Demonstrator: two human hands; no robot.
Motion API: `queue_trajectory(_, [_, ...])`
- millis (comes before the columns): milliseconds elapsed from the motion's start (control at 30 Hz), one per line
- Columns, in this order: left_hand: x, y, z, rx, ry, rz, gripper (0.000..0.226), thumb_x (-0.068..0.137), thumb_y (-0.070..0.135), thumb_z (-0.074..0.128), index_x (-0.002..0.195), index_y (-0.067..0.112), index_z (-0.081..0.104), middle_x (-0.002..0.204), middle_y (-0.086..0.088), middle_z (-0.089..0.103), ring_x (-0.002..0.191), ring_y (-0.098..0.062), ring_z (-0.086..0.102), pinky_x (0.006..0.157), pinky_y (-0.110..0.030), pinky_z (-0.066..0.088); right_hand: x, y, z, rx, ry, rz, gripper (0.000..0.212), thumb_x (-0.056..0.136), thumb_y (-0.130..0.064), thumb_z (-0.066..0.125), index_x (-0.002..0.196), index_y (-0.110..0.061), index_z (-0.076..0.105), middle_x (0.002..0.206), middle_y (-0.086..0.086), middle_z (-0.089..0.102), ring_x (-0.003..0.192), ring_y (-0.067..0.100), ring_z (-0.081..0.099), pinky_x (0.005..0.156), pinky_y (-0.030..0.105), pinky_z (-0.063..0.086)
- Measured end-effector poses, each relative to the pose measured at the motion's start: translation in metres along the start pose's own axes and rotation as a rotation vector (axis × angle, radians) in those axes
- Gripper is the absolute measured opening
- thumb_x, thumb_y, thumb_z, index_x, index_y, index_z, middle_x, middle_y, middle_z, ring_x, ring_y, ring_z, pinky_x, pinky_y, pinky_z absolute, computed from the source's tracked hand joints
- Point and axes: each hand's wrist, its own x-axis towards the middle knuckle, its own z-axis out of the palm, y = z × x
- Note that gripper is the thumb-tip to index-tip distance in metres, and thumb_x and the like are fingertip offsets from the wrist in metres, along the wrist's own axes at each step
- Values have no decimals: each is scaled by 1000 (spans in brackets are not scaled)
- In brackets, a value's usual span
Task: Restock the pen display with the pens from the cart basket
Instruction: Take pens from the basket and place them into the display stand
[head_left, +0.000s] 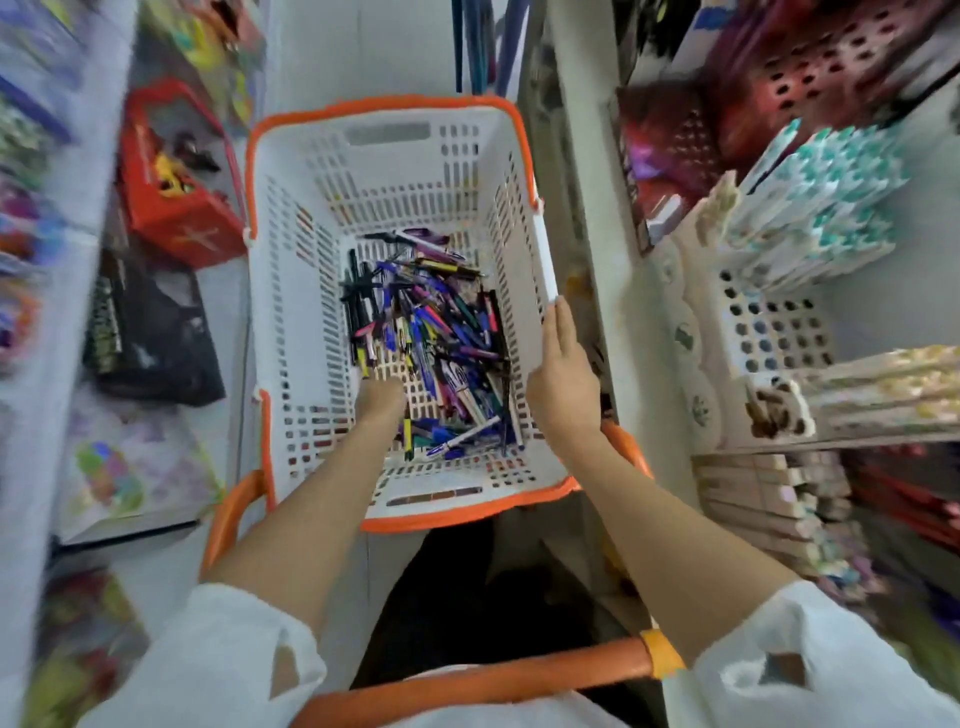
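A white slotted cart basket (311, 291) with an orange rim fills the centre of the view. A loose pile of pens (441, 332), mostly blue, purple and black, lies on its floor. My left hand (378, 402) reaches down inside the basket at the near edge of the pile; its fingers are hidden and blurred, so its hold is unclear. My right hand (563, 374) lies flat on the basket's right rim with its fingers straight and together. No pen display can be made out among the blurred shelves.
An orange cart handle (467, 680) crosses below my arms. Shelves on the right carry white perforated bins (769, 332) and stacked patterned boxes (826, 202). A red box (176, 208), a black package (150, 332) and colourful goods stand on the left.
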Motion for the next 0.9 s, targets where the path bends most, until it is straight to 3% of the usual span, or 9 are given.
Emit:
queue_trajectory(100, [7, -22, 12, 379, -51, -12, 42, 101, 36, 48, 124, 2, 59, 91, -10, 65, 71, -22, 61, 53, -30, 45, 2, 3, 4, 2, 2, -7, 83, 90, 4, 46, 158, -14, 4, 166, -1, 5, 94, 24, 54, 51, 34, 50])
queue_trajectory(167, [9, -37, 22, 428, -104, -41, 32, 98, 23, 56, 120, 0, 58, 75, -6, 55, 56, -17, 48, 46, -27, 37, 1, 3, 6, -15, 14, -5, 83, 90, 2, 48, 158, -15, 4, 166, -1, 5, 93, 22, 54, 52, 35, 53])
queue_trajectory(267, [11, -48, 30, 496, -116, -62, 36, 94, -3, 54, 129, -4, 48, 76, -9, 52, 55, -17, 46, 43, -26, 34, 0, 3, 7, -8, 20, -12, 82, 90, 1, 50, 158, -13, 6, 166, 0, 7, 94, 21, 55, 52, 33, 53])
queue_trajectory(367, [12, -46, 31, 539, -34, 53, 23, 98, 2, 51, 120, -3, 54, 92, -12, 59, 69, -23, 54, 51, -29, 40, -1, 3, 6, -1, 34, -22, 81, 91, 1, 50, 158, -12, 8, 166, 1, 9, 95, 20, 56, 52, 30, 51])
queue_trajectory(533, [10, -53, 17, 787, -23, 190, 17, 101, 16, 44, 106, 5, 55, 80, -7, 57, 72, -24, 58, 51, -30, 37, -1, 4, 8, 22, 47, -28, 79, 91, 1, 51, 158, -11, 12, 165, 1, 11, 96, 21, 58, 52, 33, 54])
queue_trajectory(633, [10, -49, 8, 870, 9, 492, 21, 104, 29, 38, 108, 12, 52, 80, -4, 59, 68, -21, 57, 52, -30, 38, -1, 5, 8, 30, 53, -39, 78, 91, 1, 51, 158, -11, 13, 165, 1, 12, 94, 21, 58, 52, 34, 54])
queue_trajectory(700, [13, -45, 5, 1020, -96, 663, 26, 104, 31, 42, 120, 14, 53, 100, -6, 61, 90, -25, 58, 70, -36, 46, -1, 5, 8, 33, 63, -39, 77, 91, 1, 51, 157, -10, 14, 165, 2, 13, 93, 21, 57, 52, 31, 52])
queue_trajectory(767, [23, -44, 10, 1182, -211, 694, 44, 97, 36, 53, 137, 19, 45, 132, -9, 49, 124, -30, 44, 100, -44, 39, -2, 4, 8, 44, 69, -43, 76, 91, 1, 51, 157, -10, 15, 165, 3, 15, 91, 20, 57, 51, 27, 47])
queue_trajectory(900, [36, -45, 36, 1188, -369, 585, 88, 84, 69, 56, 153, 23, 27, 147, -10, 36, 136, -32, 33, 110, -46, 33, -2, 4, 8, 52, 73, -50, 76, 91, 2, 52, 157, -9, 16, 165, 4, 16, 90, 18, 57, 52, 26, 49])
